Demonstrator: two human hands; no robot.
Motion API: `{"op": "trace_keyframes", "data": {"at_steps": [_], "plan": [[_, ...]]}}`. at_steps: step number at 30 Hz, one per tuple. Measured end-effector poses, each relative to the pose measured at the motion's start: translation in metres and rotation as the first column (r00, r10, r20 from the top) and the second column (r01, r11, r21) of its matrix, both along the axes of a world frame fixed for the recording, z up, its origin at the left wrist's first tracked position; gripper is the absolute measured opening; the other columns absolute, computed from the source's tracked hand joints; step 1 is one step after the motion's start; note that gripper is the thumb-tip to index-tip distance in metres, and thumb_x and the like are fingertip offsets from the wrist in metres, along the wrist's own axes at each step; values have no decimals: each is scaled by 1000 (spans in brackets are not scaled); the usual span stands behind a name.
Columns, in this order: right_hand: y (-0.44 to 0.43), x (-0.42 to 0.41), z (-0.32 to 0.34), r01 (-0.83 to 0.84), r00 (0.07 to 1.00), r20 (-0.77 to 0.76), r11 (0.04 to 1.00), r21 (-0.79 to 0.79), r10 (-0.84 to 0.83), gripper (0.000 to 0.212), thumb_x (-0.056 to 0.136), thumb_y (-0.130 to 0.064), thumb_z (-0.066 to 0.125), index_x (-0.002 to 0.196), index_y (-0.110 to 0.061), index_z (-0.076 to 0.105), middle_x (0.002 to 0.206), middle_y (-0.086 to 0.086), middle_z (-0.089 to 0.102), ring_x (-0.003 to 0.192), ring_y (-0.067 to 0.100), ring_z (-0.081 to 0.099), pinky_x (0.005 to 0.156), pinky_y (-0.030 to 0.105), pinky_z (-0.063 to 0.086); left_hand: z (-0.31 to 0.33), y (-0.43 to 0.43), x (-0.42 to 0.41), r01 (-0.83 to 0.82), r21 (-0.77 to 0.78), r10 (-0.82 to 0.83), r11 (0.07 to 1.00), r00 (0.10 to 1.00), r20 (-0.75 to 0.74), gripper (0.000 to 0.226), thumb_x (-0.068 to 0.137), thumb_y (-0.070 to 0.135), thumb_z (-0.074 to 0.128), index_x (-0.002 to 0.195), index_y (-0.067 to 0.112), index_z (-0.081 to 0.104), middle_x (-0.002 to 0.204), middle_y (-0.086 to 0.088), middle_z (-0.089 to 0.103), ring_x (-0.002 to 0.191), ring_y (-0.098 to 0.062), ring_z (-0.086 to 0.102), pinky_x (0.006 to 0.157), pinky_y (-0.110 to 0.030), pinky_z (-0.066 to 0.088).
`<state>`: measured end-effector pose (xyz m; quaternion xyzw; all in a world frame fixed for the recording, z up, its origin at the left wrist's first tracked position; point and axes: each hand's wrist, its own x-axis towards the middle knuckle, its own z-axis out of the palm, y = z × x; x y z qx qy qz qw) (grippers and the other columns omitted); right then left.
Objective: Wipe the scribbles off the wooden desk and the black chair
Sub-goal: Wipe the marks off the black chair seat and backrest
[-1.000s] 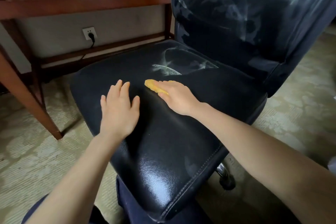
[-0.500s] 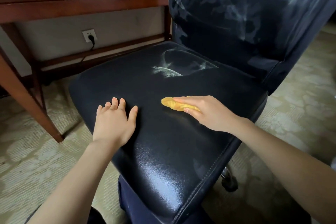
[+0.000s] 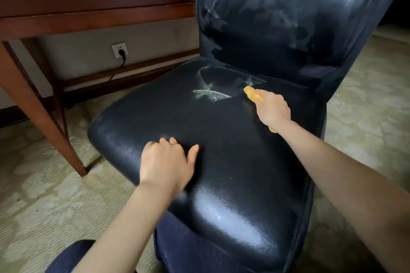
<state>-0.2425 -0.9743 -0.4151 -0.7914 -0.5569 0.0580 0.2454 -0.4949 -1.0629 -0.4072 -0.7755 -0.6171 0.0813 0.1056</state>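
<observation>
Fingers of the right hand (image 3: 271, 106) are clamping a crumpled yellow cloth (image 3: 251, 93) against the glossy black leather chair (image 3: 155, 117) seat, just beside smeared white scribbles (image 3: 210, 94). The left hand (image 3: 166, 162) is resting on the seat's front, loosely curled and holding nothing.

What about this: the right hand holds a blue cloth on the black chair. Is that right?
Not blue: the head view shows the cloth is yellow. The right hand does hold it on the black chair.
</observation>
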Motion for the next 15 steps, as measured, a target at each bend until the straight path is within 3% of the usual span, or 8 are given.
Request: {"op": "trace_keyframes", "data": {"at_steps": [2,5,7,9,11,12,14,15], "plan": [[11,-7,4,4,999,-40,1000,-4,-4,38,102,-45,29,121,-31,59,92,7,61,80,31,54,63,31,39,0,-9,7,-10,-4,10,1000,1000,0,69,99,51,11,135,2,42,125,-13,57,109,-27,57,84,-32,37],[32,-25,6,-33,999,40,998,-57,36,33,100,-16,31,122,-22,55,111,11,63,97,35,56,80,35,42,-2,-20,16,15,20,-15,1000,1000,-1,71,99,53,11,135,0,41,127,-15,56,108,-29,56,75,-32,30],[47,-39,5,-79,994,70,993,-82,85,36,95,-6,31,121,-20,52,113,12,63,99,35,56,86,36,42,8,-29,23,41,29,-42,999,998,50,69,100,51,12,128,0,48,119,-13,59,103,-28,55,73,-32,26],[59,-55,4,-129,988,70,988,-90,136,41,95,-5,30,128,-21,48,118,11,62,105,34,54,92,36,41,11,-36,27,84,29,-87,996,990,111,63,99,51,22,108,3,61,102,-12,64,89,-26,58,69,-32,27],[68,-72,3,-202,975,80,975,-88,209,43,98,-9,30,137,-23,42,124,9,59,113,32,52,95,36,39,26,-42,24,79,-2,-76,997,968,241,55,94,52,39,66,11,64,64,-6,61,59,-23,56,58,-27,27],[72,-81,3,-246,963,91,965,-94,254,43,100,-13,30,140,-25,38,128,7,57,116,31,50,97,36,37,29,-43,20,63,22,-67,998,946,317,57,93,53,37,57,15,60,56,-2,56,54,-22,51,56,-26,27],[76,-95,2,-329,935,97,938,-112,340,44,102,-21,30,146,-25,32,134,6,52,121,30,47,100,36,35,27,-43,9,38,-56,-4,998,861,508,60,94,58,25,66,17,59,59,1,53,65,-21,46,63,-29,34],[76,-102,2,-363,922,100,924,-120,375,43,103,-23,30,146,-24,32,134,7,52,121,30,47,100,37,36,26,-40,3,27,-73,25,997,773,634,56,92,59,27,70,19,59,59,1,53,69,-21,47,67,-30,38]]}}
